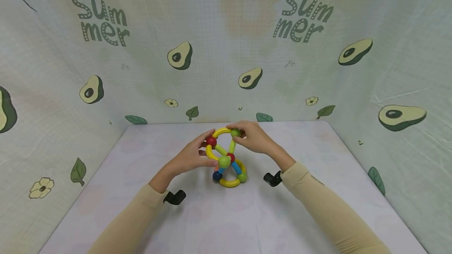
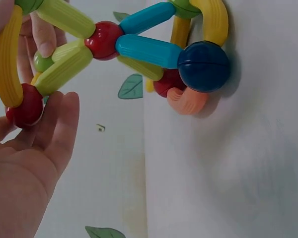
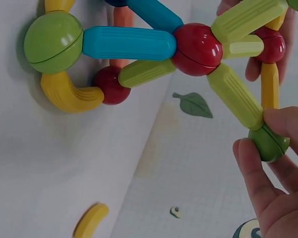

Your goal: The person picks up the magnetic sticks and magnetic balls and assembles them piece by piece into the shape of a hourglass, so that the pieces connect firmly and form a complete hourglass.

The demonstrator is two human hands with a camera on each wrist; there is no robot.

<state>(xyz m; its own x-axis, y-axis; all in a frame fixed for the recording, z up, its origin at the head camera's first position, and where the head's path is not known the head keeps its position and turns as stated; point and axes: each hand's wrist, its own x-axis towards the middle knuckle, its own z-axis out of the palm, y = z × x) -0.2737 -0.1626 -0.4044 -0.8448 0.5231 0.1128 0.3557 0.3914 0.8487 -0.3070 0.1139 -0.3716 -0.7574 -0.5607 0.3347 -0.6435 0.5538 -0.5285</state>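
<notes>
A toy structure of coloured balls and ribbed rods (image 1: 230, 156) stands upright on the table, with a lower ring and an upper ring joined at a central red ball (image 3: 197, 48). My left hand (image 1: 188, 156) holds the upper ring at its left red ball (image 2: 25, 106), with the thumb by the front green ball (image 1: 224, 162). From the right, my right hand (image 1: 257, 138) pinches a green ball (image 3: 268, 144) at the top between thumb and fingers. Blue rods (image 3: 129, 43) lead down to the lower ring, which includes a dark blue ball (image 2: 203, 67).
A loose yellow curved rod (image 3: 92, 220) lies on the table (image 1: 226, 222) in the right wrist view. Patterned cloth (image 1: 212, 85) rises behind the table and along both sides. Black wrist devices sit at the left cuff (image 1: 174, 197) and right cuff (image 1: 272, 179).
</notes>
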